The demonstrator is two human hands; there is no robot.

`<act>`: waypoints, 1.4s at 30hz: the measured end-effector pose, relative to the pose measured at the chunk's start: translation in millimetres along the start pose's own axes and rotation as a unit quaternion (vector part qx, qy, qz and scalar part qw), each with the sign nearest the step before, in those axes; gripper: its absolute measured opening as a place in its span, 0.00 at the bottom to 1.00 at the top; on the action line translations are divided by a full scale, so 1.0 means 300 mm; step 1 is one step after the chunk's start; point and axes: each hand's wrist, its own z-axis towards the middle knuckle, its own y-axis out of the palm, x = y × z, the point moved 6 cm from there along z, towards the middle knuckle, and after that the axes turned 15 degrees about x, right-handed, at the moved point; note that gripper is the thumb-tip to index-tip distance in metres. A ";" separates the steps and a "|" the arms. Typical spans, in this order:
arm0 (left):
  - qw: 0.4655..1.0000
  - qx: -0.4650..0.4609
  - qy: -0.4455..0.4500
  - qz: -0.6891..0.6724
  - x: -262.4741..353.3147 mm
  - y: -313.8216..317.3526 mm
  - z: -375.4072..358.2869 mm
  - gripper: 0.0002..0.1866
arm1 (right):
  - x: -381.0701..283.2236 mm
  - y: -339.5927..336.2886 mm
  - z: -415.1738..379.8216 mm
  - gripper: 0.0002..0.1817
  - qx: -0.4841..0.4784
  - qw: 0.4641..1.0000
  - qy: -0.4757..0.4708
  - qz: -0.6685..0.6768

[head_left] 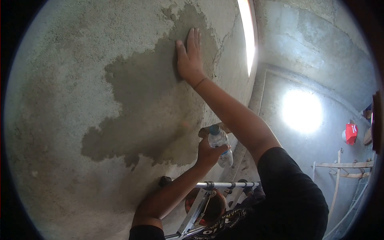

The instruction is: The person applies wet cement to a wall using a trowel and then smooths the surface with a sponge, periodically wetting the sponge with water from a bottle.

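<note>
My right hand (191, 60) lies on the rough cement wall (64, 100), palm toward it. Its fingers are stretched out, and the thumb stands apart. Under and below this hand spreads a dark wet-looking patch (148, 96) with ragged edges. Lower down, my left hand (210, 154) is wrapped round a clear plastic bottle (219, 140) with a blue cap (214, 129). The bottle is tilted, cap end up in the view, close to the wall. How much it contains is hard to make out.
Below my arms stands an aluminium ladder (196, 212), with a round reddish-brown thing (206, 205) behind it, partly hidden. A bright opening (247, 36) cuts the wall. Far right are a red bag (351, 134) and a wooden frame (340, 165).
</note>
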 end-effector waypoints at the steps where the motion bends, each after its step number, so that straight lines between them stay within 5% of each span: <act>1: 1.000 0.000 0.000 0.001 0.011 0.002 -0.005 0.26 | -0.015 -0.007 -0.018 0.41 -0.010 1.000 -0.023 0.001; 4: 1.000 -0.009 -0.007 0.028 0.034 0.008 -0.020 0.26 | -0.063 -0.031 -0.066 0.42 -0.056 0.991 -0.121 -0.004; 14: 0.999 -0.006 -0.002 0.040 0.029 0.009 -0.023 0.29 | -0.098 -0.131 -0.101 0.43 -0.152 0.976 -0.159 0.002; 17: 0.999 -0.003 -0.002 0.048 0.056 0.008 -0.030 0.31 | -0.082 -0.191 -0.125 0.43 -0.221 0.965 -0.110 0.088; 23: 0.997 -0.028 0.014 0.072 0.018 0.027 -0.041 0.30 | 0.074 -0.171 -0.099 0.45 -0.068 0.995 0.055 -0.055; 25: 0.995 -0.035 0.021 0.092 0.021 0.032 -0.050 0.31 | -0.009 -0.143 -0.096 0.46 -0.040 0.995 -0.077 -0.048; 27: 0.992 -0.018 0.077 0.096 0.082 0.037 -0.080 0.29 | -0.057 -0.084 -0.122 0.47 -0.037 0.996 -0.081 -0.017; 32: 0.999 -0.001 0.036 0.034 0.013 0.025 -0.045 0.29 | -0.062 -0.008 -0.149 0.47 -0.028 0.995 -0.096 -0.012; 35: 1.000 -0.011 0.006 0.010 0.034 0.022 -0.042 0.27 | -0.014 -0.059 -0.143 0.48 -0.086 0.989 -0.114 -0.038; 38: 0.999 -0.006 0.004 0.032 0.032 0.018 -0.036 0.23 | 0.005 -0.180 -0.120 0.43 -0.160 0.957 -0.243 -0.006; 40: 1.000 0.005 0.008 0.014 0.026 0.010 -0.018 0.28 | 0.068 -0.283 -0.127 0.35 -0.300 0.924 -0.221 -0.087; 42: 1.000 0.014 0.009 0.004 0.041 0.008 -0.015 0.29 | 0.203 -0.481 -0.141 0.27 -0.177 0.978 -0.045 -0.103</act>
